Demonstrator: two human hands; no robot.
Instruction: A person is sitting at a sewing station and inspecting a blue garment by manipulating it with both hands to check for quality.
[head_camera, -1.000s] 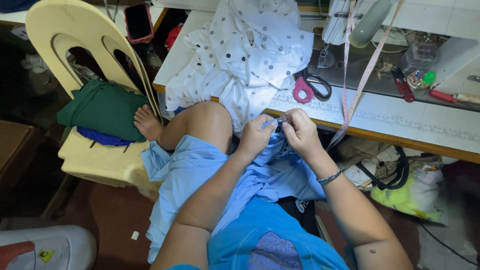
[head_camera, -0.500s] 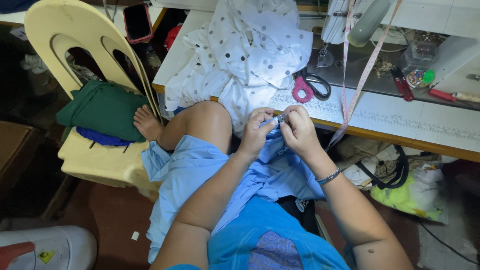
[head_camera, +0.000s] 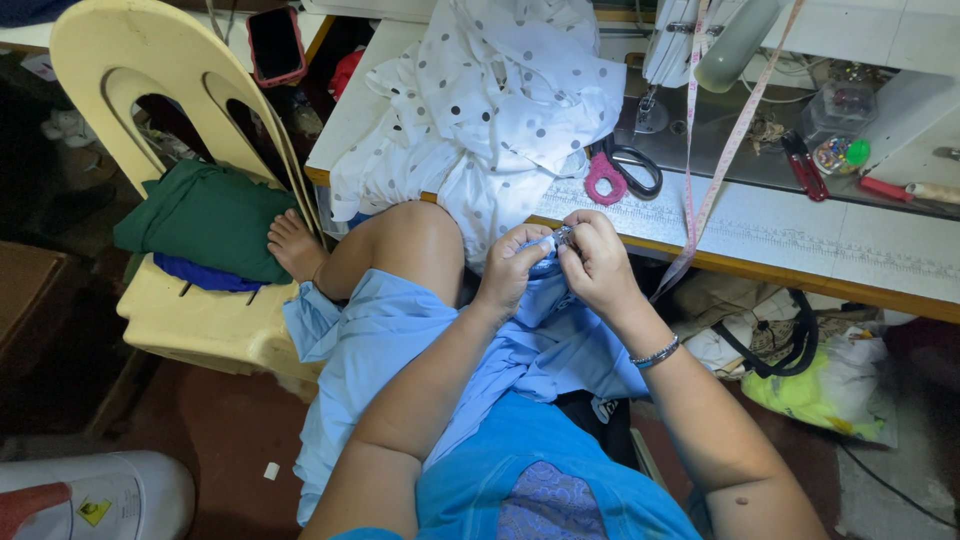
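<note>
Both the left hand (head_camera: 512, 262) and right hand (head_camera: 596, 258) pinch the light blue fabric (head_camera: 540, 340) shut between fingertips, just below the worktop (head_camera: 850, 250) edge. Something small and metallic, maybe a needle, sits between them; keeping the cloth taut there should help.

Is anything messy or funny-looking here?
A little. The white dotted cloth is bunched up and spills over the table's edge. A measuring tape dangles past that edge too. A bare foot rests on the yellow chair, beside folded green fabric. Nothing looks broken.
</note>
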